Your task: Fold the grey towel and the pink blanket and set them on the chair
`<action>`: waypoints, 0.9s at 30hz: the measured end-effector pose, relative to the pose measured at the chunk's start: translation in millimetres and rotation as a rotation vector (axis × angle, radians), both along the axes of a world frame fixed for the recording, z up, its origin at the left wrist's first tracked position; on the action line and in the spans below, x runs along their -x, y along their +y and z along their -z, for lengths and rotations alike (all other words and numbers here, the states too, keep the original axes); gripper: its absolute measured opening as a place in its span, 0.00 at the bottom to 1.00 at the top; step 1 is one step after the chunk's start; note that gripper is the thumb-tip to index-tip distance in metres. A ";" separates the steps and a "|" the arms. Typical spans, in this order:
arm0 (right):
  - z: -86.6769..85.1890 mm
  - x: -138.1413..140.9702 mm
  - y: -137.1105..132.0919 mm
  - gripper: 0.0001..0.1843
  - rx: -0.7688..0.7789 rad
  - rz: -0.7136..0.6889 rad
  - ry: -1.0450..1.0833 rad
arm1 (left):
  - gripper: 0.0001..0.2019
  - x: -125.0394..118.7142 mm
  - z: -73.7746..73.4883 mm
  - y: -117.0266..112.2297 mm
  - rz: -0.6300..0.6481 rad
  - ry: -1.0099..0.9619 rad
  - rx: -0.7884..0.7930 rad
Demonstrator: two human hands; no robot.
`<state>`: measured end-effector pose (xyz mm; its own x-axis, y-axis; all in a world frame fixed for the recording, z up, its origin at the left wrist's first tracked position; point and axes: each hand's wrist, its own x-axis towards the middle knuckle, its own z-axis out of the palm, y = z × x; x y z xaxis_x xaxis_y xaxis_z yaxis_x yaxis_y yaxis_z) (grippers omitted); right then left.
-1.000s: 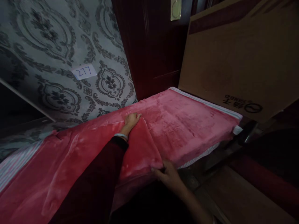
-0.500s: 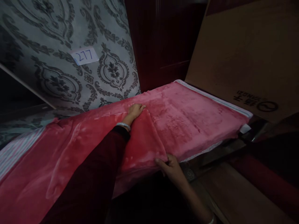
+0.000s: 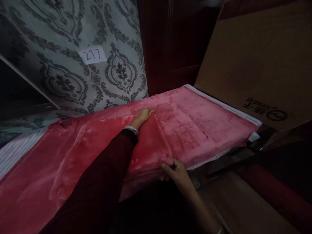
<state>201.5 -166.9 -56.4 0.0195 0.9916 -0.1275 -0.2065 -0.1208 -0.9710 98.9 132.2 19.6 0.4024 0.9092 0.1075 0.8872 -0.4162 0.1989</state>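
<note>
A bright red plush cloth (image 3: 153,143) lies folded over a larger pink plush cover (image 3: 197,126) on a long raised surface. At the far corner of the red cloth is my left hand (image 3: 144,114), closed on its edge, with the fingertips partly hidden. A silver bangle (image 3: 132,129) circles that wrist below a dark sleeve. My right hand (image 3: 177,170) pinches the near corner of the cloth at the front edge, thumb on top and the other fingers mostly underneath.
Grey patterned wallpaper (image 3: 122,70) with a paper label (image 3: 92,55) reading 277 stands behind. A dark red door panel (image 3: 175,45) is beside it. A large cardboard box (image 3: 255,65) leans at the right. Striped fabric (image 3: 21,148) shows at the left end.
The view has shifted slightly. Both hands stay at the same two corners of the red plush cloth, which lies about as before.
</note>
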 end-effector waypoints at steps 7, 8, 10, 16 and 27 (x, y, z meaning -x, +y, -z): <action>3.8 -2.5 -2.3 0.36 -0.035 -0.024 -0.062 | 0.21 1.1 3.9 -0.4 -0.048 -0.001 -0.010; 6.1 -2.5 -2.7 0.36 -0.051 -0.002 -0.073 | 0.21 1.3 4.6 -0.3 -0.055 0.001 -0.014; 10.0 -1.8 -3.4 0.36 -0.067 0.023 -0.077 | 0.21 1.7 5.6 0.1 -0.060 0.004 -0.015; 11.2 2.6 -3.9 0.37 -0.059 0.054 -0.071 | 0.21 2.6 6.6 -0.3 -0.056 0.010 -0.021; 26.1 3.2 -0.9 0.36 -0.041 0.080 -0.003 | 0.21 4.0 8.8 1.6 -0.053 0.052 -0.028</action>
